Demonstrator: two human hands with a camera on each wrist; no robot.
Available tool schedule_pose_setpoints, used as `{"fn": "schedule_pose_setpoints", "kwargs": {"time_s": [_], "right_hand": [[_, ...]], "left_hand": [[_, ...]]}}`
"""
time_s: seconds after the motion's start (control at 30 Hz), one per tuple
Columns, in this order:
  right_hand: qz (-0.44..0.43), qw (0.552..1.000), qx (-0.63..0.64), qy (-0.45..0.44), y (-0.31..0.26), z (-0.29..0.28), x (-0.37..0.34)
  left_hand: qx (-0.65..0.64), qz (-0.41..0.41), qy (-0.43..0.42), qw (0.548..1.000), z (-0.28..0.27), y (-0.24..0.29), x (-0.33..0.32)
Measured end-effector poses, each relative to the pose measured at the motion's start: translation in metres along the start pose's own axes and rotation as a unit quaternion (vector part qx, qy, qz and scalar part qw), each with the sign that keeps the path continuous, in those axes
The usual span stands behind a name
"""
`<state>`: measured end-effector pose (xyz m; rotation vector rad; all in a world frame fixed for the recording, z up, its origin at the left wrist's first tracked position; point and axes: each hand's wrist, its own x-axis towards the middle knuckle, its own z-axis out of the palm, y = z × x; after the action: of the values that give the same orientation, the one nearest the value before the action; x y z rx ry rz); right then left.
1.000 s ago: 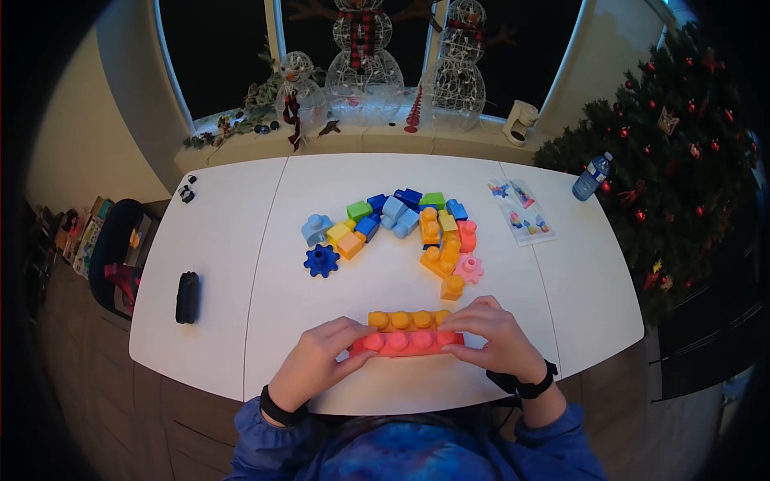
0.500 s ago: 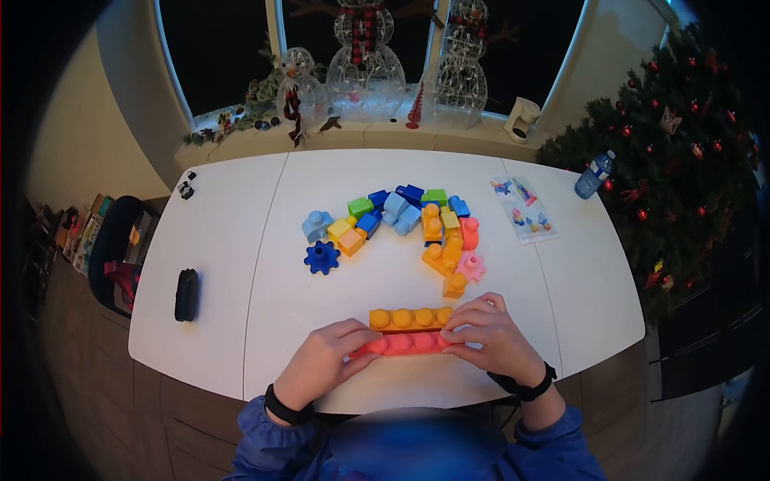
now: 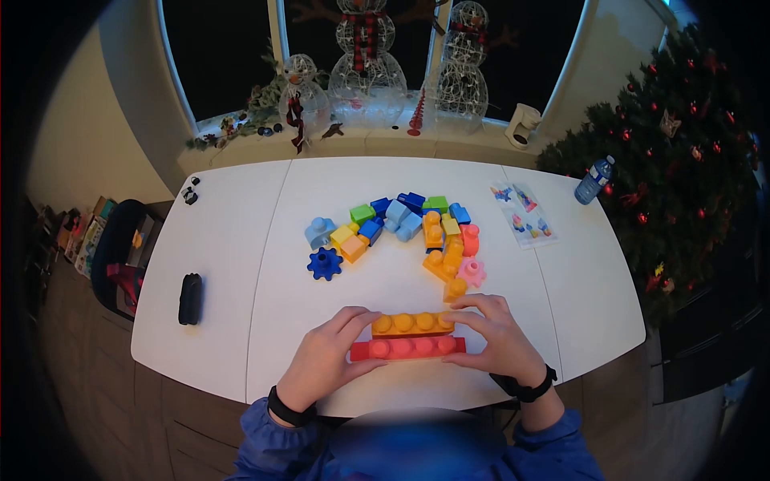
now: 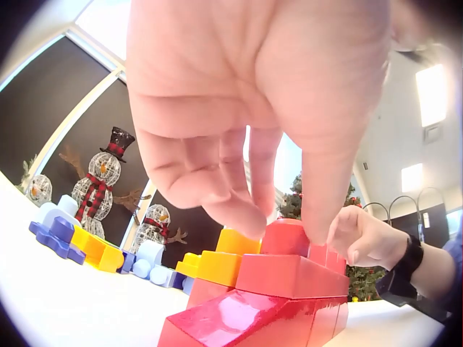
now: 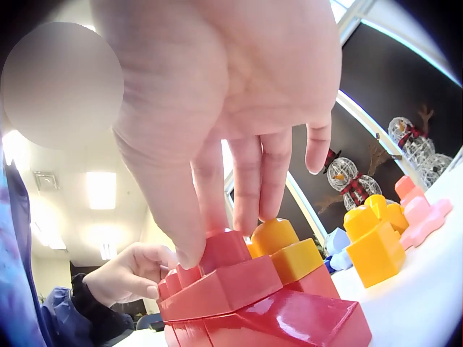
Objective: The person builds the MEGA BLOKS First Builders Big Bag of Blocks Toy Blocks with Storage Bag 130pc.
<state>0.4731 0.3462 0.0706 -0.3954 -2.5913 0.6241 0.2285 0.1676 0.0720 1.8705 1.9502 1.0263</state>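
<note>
In front of the person lies a block build with an orange-yellow four-stud brick (image 3: 413, 326) along its far side and a red four-stud brick (image 3: 413, 349) along its near side. Glossy red sloped blocks (image 4: 224, 318) sit under them at the ends. The left hand (image 3: 327, 353) spans the left end, thumb against the red brick and fingers at the yellow one. At the other end the right hand (image 3: 504, 343) spans the build likewise, with its thumb (image 5: 181, 238) against the red brick. Both hands pinch the build between thumb and fingers.
Loose blocks lie in an arc beyond the build, including a dark blue gear piece (image 3: 325, 264), a pink gear piece (image 3: 471, 272) and an orange block (image 3: 455, 289). A picture sheet (image 3: 524, 215), a water bottle (image 3: 593, 180) and a black case (image 3: 190, 299) are farther out.
The fingers have spread from pinching near the red brick's ends to spanning both bricks, far side to near side. The build stays almost in place.
</note>
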Motion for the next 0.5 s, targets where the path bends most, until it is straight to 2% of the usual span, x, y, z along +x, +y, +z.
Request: {"fn": "schedule_pose_setpoints", "kwargs": {"time_s": [0.2, 0.5], "right_hand": [[0.02, 0.999, -0.004, -0.044, 0.011, 0.006, -0.001], [0.023, 0.999, 0.002, -0.049, 0.007, 0.005, 0.001]], "left_hand": [[0.025, 0.009, -0.036, 0.999, 0.007, -0.015, 0.005], [0.018, 0.011, -0.016, 1.0, 0.008, -0.016, 0.005]]}}
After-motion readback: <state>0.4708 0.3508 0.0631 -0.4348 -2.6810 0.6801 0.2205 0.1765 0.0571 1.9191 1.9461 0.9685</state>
